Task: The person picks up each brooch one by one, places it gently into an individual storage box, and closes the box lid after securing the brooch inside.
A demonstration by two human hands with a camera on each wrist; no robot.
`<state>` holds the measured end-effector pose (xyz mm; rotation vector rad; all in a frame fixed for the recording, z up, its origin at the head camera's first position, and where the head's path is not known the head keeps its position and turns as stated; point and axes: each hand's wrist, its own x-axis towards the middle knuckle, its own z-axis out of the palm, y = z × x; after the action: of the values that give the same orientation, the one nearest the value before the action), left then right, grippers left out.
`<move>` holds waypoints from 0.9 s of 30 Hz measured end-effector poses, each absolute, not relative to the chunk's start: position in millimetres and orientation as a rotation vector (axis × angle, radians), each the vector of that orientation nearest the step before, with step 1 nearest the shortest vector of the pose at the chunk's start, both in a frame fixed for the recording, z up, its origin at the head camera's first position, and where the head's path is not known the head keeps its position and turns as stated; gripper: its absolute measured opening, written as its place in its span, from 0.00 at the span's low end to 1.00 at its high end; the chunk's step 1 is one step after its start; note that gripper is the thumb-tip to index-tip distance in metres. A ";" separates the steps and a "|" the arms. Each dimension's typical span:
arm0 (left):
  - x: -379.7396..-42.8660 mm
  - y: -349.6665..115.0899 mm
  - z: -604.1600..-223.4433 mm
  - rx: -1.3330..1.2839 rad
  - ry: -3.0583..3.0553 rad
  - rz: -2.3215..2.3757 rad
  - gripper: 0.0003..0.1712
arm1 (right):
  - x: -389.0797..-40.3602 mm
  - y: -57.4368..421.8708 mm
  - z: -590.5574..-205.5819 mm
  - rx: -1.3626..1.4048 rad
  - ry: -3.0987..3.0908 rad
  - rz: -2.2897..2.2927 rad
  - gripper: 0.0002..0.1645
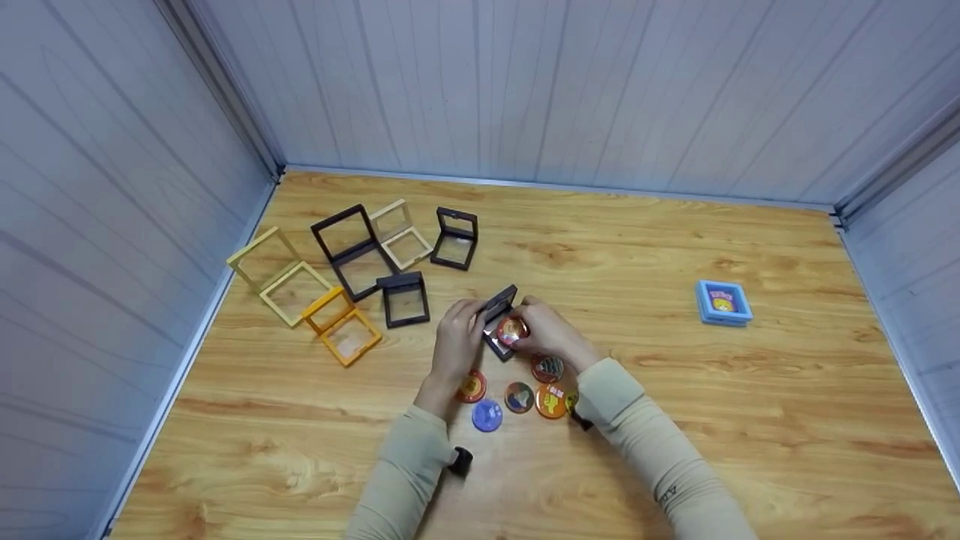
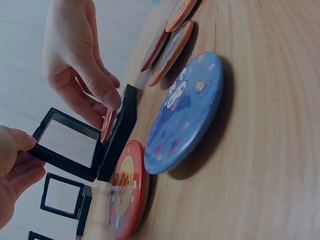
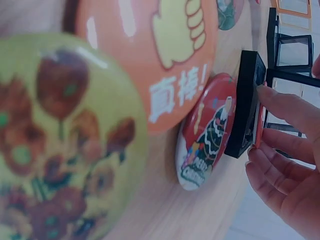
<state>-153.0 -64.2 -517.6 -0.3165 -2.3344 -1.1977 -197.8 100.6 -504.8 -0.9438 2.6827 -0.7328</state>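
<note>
My left hand grips the raised half of an open black hinged display frame standing on the table. With my right hand I pinch a red round badge at the frame's lower half. In the left wrist view the badge lies against the inner face of that half, partly hidden by the fingers. The right wrist view shows the thumb and fingers at the badge's edge. Just in front lie another red badge, a blue badge and a Christmas-tree badge.
An orange badge, a dark picture badge and a sunflower badge lie near my right forearm. Several open frames, including an orange frame, stand at the left. A blue frame with a badge inside sits far right. Pale walls surround the table.
</note>
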 end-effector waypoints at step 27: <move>-152.6 -64.1 -517.0 -0.322 -2.335 -1.195 0.08 | -199.1 93.0 -507.4 -0.927 2.706 -0.686 0.22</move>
<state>-152.6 -64.1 -517.0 -0.3216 -2.3351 -1.1951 -199.1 93.0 -507.4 -0.9267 2.7057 -0.6857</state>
